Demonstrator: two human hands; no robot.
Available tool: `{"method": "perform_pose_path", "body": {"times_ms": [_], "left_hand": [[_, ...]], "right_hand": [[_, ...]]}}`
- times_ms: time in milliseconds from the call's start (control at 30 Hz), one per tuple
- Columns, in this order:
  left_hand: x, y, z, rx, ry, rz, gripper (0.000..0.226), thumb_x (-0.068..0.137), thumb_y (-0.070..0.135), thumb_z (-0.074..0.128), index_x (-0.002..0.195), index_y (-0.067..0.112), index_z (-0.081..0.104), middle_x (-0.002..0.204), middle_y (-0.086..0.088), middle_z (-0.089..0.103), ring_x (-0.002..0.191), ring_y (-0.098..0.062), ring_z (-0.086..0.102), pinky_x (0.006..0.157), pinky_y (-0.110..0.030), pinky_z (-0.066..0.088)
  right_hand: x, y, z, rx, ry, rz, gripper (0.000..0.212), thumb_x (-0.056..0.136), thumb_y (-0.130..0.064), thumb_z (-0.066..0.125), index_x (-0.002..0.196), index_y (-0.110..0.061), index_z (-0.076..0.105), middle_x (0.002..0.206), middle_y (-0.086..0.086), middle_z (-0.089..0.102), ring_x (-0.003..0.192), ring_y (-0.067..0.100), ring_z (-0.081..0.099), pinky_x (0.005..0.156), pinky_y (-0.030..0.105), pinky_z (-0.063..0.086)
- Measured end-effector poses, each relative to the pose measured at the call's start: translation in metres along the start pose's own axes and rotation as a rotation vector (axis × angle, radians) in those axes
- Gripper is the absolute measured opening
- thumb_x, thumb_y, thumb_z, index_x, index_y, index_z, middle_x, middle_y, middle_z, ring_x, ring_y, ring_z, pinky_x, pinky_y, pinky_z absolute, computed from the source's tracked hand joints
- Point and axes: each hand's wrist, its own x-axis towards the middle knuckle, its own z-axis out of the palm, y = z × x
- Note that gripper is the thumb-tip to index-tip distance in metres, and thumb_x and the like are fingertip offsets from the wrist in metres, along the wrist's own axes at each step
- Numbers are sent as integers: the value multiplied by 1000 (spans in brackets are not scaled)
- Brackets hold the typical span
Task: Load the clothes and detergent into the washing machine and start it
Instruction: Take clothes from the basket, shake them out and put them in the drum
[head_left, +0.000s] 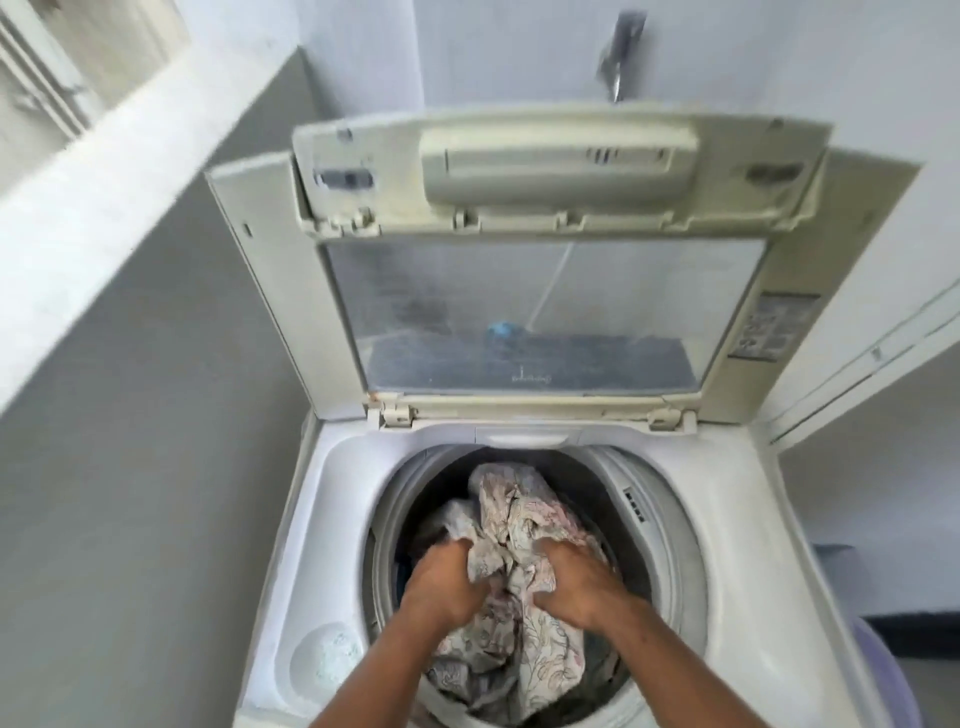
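A white top-loading washing machine stands in front of me with its lid folded up against the wall. Inside the drum lies a crumpled cloth with a pale floral print, and darker clothes show beneath it. Both my hands are down in the drum. My left hand grips the cloth on its left side. My right hand grips it on the right. My fingers are buried in the fabric. No detergent container is in view.
A round recessed compartment sits in the machine's top at the front left. A tap juts from the wall above the lid. A grey wall runs along the left, and a lilac tub rim shows at the lower right.
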Motion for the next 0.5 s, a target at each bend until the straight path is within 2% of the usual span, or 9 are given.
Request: {"method": "perform_pose_path", "body": {"times_ms": [33,100,167,233,300,333,367,433,500], "left_hand": [[-11,2,-6,-60,33,29,59,93,43,71,144,19,55,141,-2,63,124,-21,63,111,-38,51],[-34,4,-18,-166,86,85,61,90,44,73,144,23,56,139,0,66,118,-16,67,104,-31,54],[-57,9,-29,-280,137,130,54,91,39,75,140,22,60,130,1,70,100,-8,71,85,-16,56],[-80,15,-38,-419,174,145,48,92,29,77,137,19,62,121,1,71,89,1,68,69,-5,51],[-98,20,-43,-600,193,133,41,93,19,78,131,14,64,114,1,73,89,1,69,64,-7,53],[-104,23,-45,-690,214,121,39,93,16,77,130,11,66,111,0,74,91,-4,72,65,-10,54],[-108,26,-46,-775,224,103,37,94,14,77,130,12,66,109,0,75,93,-10,74,68,-13,56],[-116,34,-51,-976,236,63,33,96,13,74,128,16,67,108,-2,77,97,-19,76,71,-23,57],[-122,47,-58,-1186,223,28,28,99,12,69,127,17,66,111,-5,77,100,-23,76,73,-30,57]], "right_hand": [[-14,-6,-7,16,15,-28,77,94,-27,75,159,-30,34,164,2,40,146,22,45,122,40,38],[-39,-18,-20,42,48,-75,71,96,-29,74,158,-30,38,161,1,44,145,20,46,121,35,37],[-61,-29,-28,95,88,-108,67,95,-32,74,155,-31,43,160,-1,45,144,19,47,119,33,38],[-84,-40,-34,181,145,-138,60,94,-32,75,149,-32,50,156,-7,48,134,19,58,109,31,48],[-104,-50,-36,309,197,-163,54,94,-23,76,144,-32,56,146,-9,55,108,19,73,84,28,62],[-110,-55,-37,383,238,-176,50,94,-19,75,140,-30,58,142,-11,56,93,14,75,70,23,61],[-118,-61,-39,458,293,-177,46,94,-16,76,136,-28,62,139,-10,60,85,8,73,65,19,59],[-126,-70,-43,624,403,-161,37,92,-15,78,123,-29,66,128,-5,68,91,6,71,72,26,64],[-129,-76,-47,878,459,-148,31,92,-10,77,116,-26,66,119,2,72,96,16,73,72,34,66]]}}
